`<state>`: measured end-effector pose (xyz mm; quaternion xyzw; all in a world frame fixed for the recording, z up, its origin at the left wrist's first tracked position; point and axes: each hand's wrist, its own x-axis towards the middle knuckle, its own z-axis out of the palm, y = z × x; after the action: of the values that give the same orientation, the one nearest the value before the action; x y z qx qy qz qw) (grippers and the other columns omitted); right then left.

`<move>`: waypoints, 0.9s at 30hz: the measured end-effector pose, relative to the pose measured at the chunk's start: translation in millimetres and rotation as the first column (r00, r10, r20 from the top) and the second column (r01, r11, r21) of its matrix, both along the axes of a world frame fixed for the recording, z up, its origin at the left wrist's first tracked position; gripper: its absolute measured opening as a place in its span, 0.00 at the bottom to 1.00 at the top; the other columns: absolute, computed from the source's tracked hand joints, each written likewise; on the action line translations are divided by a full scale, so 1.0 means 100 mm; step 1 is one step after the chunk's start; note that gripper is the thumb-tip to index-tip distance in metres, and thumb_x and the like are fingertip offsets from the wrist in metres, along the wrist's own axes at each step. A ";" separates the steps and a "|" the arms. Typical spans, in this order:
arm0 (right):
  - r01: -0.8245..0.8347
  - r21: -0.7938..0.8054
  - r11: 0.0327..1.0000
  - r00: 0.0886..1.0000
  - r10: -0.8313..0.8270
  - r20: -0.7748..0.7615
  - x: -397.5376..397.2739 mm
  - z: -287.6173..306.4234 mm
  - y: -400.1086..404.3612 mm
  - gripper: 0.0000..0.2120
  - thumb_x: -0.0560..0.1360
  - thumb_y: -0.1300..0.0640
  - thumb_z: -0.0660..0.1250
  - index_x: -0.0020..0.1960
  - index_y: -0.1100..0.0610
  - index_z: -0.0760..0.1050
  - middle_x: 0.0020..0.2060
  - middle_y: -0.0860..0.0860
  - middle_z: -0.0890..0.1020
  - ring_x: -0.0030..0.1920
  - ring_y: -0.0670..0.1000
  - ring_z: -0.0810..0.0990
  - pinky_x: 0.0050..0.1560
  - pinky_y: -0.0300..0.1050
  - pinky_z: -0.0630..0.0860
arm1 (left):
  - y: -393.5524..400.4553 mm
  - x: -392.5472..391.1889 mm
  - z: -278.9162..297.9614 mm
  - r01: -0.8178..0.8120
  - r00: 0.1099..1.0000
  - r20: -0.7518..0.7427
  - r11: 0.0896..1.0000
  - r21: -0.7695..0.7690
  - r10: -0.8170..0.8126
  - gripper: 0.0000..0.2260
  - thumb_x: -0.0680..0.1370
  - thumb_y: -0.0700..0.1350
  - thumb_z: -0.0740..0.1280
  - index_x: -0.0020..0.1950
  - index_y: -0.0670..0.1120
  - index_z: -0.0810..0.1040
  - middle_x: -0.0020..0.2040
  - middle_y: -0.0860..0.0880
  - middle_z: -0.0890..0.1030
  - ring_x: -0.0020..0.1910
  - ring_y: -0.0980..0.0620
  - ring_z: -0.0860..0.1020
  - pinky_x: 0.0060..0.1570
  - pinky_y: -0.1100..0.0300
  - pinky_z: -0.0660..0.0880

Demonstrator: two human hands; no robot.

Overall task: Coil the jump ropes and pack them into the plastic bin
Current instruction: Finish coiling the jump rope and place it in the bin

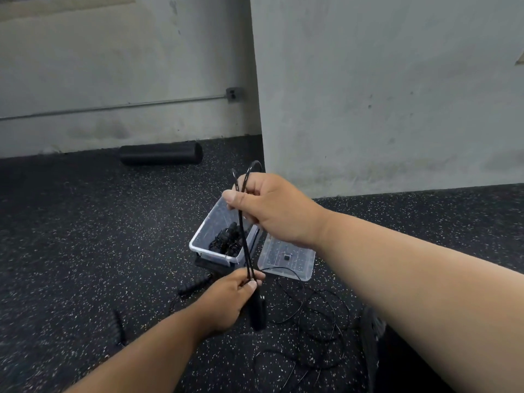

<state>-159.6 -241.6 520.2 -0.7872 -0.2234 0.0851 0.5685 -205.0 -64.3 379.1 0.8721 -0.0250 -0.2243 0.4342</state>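
right hand (272, 211) grips rope (244, 239) loop | left hand (229, 302) pinches rope, handle below | bin (215, 253) behind

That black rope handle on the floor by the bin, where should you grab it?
Grab the ribbed handle around its middle, coming down from above with the left hand, fingers across it. It lies flat and slanted on the floor, its sides free, and its grooves help the grip.

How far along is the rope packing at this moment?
Done: one coiled rope lies in the plastic bin. In hand: the right hand and left hand hold a folded jump rope. Left: its loose cord and another handle lie on the floor.
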 end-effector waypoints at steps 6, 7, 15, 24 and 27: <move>0.021 0.052 0.998 1.000 -0.021 0.000 0.18 0.08 0.00 0.22 0.87 0.46 0.57 0.49 0.59 0.82 0.30 0.52 0.79 0.31 0.51 0.75 0.37 0.47 0.74 | 0.05 0.06 -0.12 0.060 0.998 0.000 0.997 0.055 -0.060 0.14 0.87 0.48 0.62 0.58 0.66 0.83 0.57 0.62 0.84 0.59 0.63 0.79 0.67 0.59 0.73; 0.030 0.073 0.997 1.000 -0.029 -0.009 0.21 0.10 0.00 0.22 0.87 0.46 0.57 0.49 0.59 0.82 0.29 0.51 0.79 0.30 0.51 0.74 0.37 0.48 0.73 | 0.04 0.06 -0.13 0.072 0.997 -0.009 0.996 0.046 -0.072 0.14 0.87 0.48 0.62 0.57 0.67 0.83 0.56 0.63 0.84 0.58 0.64 0.79 0.67 0.59 0.73; 0.172 0.426 0.888 0.950 -0.035 -0.311 0.45 0.08 0.08 0.20 0.88 0.47 0.57 0.49 0.60 0.79 0.25 0.51 0.69 0.26 0.49 0.60 0.33 0.46 0.56 | 0.03 0.10 -0.16 0.171 0.980 -0.102 0.985 0.001 -0.170 0.13 0.87 0.47 0.61 0.56 0.62 0.83 0.62 0.61 0.82 0.63 0.62 0.77 0.68 0.59 0.71; 0.248 0.575 0.780 0.931 -0.028 -0.363 0.59 0.06 0.13 0.19 0.88 0.49 0.55 0.51 0.61 0.77 0.25 0.52 0.68 0.25 0.49 0.60 0.32 0.44 0.57 | -0.01 0.10 -0.15 0.159 0.982 -0.097 0.986 -0.053 -0.163 0.11 0.87 0.46 0.60 0.53 0.62 0.77 0.63 0.56 0.81 0.67 0.51 0.78 0.71 0.46 0.73; 0.275 0.546 0.791 0.923 -0.059 -0.380 0.67 0.00 0.09 0.19 0.88 0.47 0.56 0.53 0.60 0.78 0.26 0.52 0.69 0.25 0.48 0.62 0.32 0.44 0.59 | 0.00 0.08 -0.14 0.146 0.986 -0.076 0.987 -0.065 -0.151 0.09 0.87 0.48 0.59 0.54 0.56 0.79 0.58 0.57 0.83 0.61 0.57 0.79 0.69 0.49 0.74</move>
<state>-92.9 -232.3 519.8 -0.5608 -0.0645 0.0959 0.8198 -196.8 -64.5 364.9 0.8447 -0.0791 -0.2902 0.4428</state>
